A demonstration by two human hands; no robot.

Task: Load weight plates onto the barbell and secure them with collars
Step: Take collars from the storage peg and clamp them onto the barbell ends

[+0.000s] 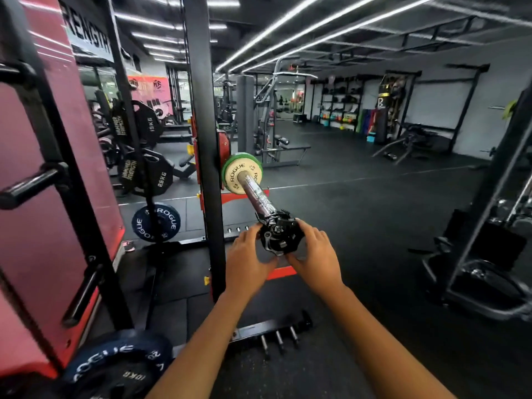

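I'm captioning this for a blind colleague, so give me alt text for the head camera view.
Both hands, left hand and right hand, hold a black collar at the near end of a barbell sleeve. Further along sit a small cream plate and a green plate, beside a black rack upright.

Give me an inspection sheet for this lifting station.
Surface: black rubber floor, red strip beside the rack upright.
Job's things: barbell sleeve carries a small white plate with a green plate behind; black collar at the sleeve's outer end, well apart from the plates.
Clutter: blue plates by the rack; another at bottom left.
Grippers: left hand and right hand both grip the collar.
Cables: nothing seen.
Surroundings: machines, storage shelves.
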